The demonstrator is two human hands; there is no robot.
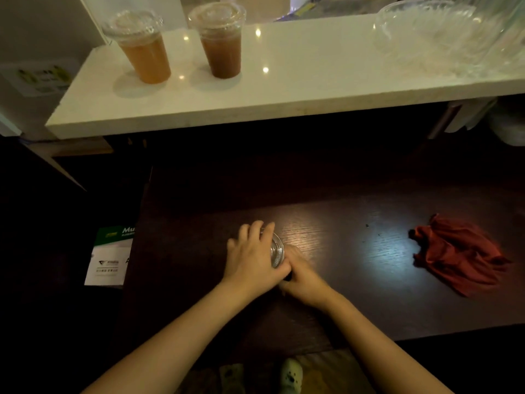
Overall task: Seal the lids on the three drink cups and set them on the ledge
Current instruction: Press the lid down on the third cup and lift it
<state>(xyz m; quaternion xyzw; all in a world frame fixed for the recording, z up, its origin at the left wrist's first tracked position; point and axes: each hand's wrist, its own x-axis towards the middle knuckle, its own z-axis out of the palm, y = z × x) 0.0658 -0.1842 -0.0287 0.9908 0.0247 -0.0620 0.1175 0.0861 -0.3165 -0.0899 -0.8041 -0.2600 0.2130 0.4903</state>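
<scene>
The third cup (277,253) stands upright on the dark counter, well below the ledge (284,81); left hand (252,254) presses its lid, right hand (301,273) apparently grips its side, both closed on it.

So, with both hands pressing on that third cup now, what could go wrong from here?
1. The left hand covers most of the clear plastic lid, so an unsealed edge could go unnoticed.
2. Hard pressing may squeeze drink out onto the dark wooden table.
3. Placing it on the white ledge could bump the darker brown lidded cup.
</scene>
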